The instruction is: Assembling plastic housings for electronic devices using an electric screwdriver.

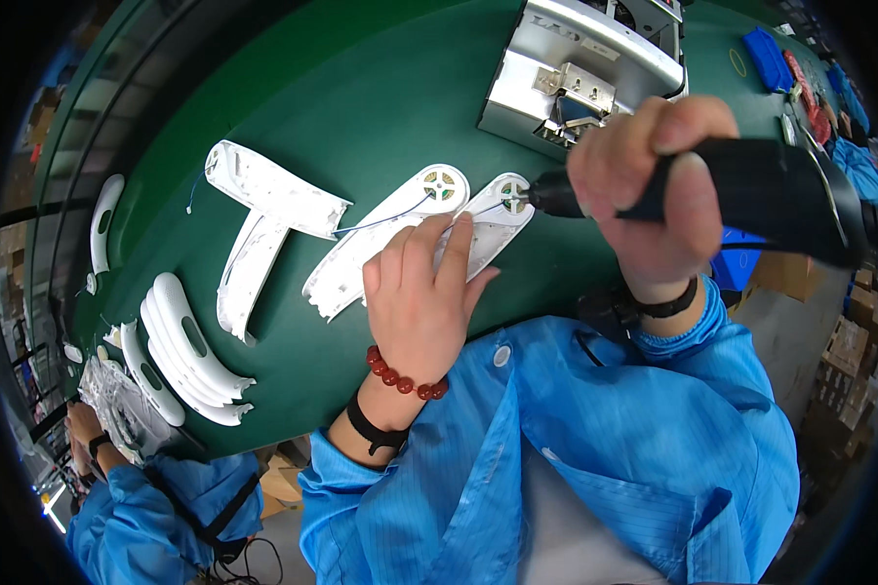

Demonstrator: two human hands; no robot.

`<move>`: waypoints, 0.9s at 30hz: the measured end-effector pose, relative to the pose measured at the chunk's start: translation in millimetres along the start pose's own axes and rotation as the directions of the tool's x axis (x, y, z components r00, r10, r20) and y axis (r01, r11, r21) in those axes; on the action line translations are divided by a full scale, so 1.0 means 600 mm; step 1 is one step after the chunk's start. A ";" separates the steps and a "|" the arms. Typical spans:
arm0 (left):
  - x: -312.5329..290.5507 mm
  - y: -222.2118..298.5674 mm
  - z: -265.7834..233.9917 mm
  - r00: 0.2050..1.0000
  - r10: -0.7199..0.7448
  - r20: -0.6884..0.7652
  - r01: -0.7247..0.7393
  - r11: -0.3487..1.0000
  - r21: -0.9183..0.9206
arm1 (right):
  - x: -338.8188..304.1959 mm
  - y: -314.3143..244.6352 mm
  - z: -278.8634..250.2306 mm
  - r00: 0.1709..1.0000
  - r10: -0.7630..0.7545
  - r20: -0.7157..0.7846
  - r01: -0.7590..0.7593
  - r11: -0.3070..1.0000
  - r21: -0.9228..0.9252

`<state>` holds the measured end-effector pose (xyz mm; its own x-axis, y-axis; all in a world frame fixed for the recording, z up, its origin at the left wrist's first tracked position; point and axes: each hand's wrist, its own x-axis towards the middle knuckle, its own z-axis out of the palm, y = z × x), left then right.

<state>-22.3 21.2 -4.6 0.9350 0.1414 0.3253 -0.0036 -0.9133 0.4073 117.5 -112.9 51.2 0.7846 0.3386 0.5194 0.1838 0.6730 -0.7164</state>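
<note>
My right hand [658,180] is wrapped round a black power screwdriver [766,190]. Its tip points left, at the round disc [512,193] in the far end of a white curved plastic shell [502,232]. Whether the bit touches a screw is too small to tell. My left hand [415,292] lies with fingers stretched over the near part of this shell and of a second white shell [346,255] beside it. That second shell also carries a round disc [440,185]. Thin blue wires run along both shells.
Two more white shells [273,185] lie to the left, one across the other's end. Farther left are stacked white curved covers [180,331] and a clear plastic bag [117,400]. A metal machine [585,73] stands at the back. At lower left a co-worker's blue sleeve [156,517] shows.
</note>
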 end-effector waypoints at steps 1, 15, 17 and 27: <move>-0.002 -0.003 0.006 1.000 0.003 -0.017 -0.003 1.000 0.017 | 0.004 0.011 -0.002 1.000 0.002 0.002 -0.002 1.000 -0.002; 0.003 -0.005 0.009 0.999 0.000 -0.051 0.002 1.000 0.025 | 0.019 0.050 -0.009 0.998 0.067 -0.003 -0.067 0.992 -0.111; 0.003 -0.005 0.009 0.999 -0.002 -0.049 0.003 1.000 0.024 | 0.018 0.050 -0.008 0.997 0.071 0.004 -0.070 0.991 -0.114; 0.002 -0.006 0.012 0.997 -0.006 -0.075 0.009 0.999 0.042 | 0.027 0.061 -0.001 0.976 0.194 0.097 -0.157 0.940 -0.302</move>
<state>-18.6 21.7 -11.9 0.9057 0.1751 0.3860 0.0200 -0.9273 0.3738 137.4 -83.2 33.1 0.7441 0.5247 0.4135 0.2288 0.3814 -0.8957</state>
